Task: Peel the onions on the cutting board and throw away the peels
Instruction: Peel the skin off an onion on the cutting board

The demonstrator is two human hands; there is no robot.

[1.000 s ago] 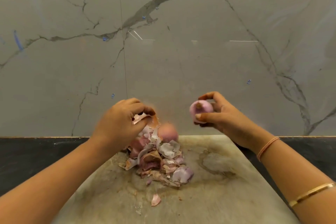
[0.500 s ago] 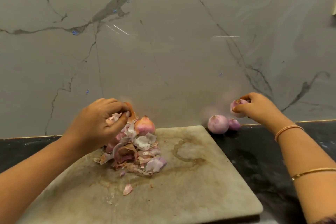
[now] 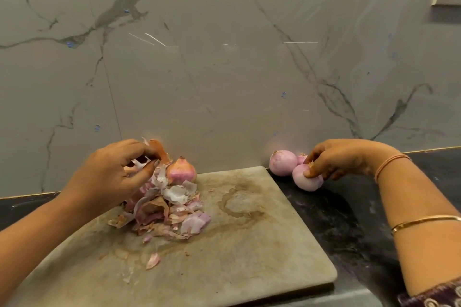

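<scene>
A stained board lies on the dark counter. Near the board's front edge, left of centre, sits a lone scrap of peel. Over the counter's right side, a bangle circles the right forearm. Farther in, toward the board's left side, a pile of peels is heaped. The left hand hovers over the pile's far left, its grip pinching a brown peel between thumb and fingertips. Just behind the pile, by the board's far edge, stands an unpeeled onion — tip up. Off the board's far right corner, on the counter, the right hand has its grip curled over a peeled onion, which touches a big bulb and a small bulb — both peeled. A veined wall rises behind.
</scene>
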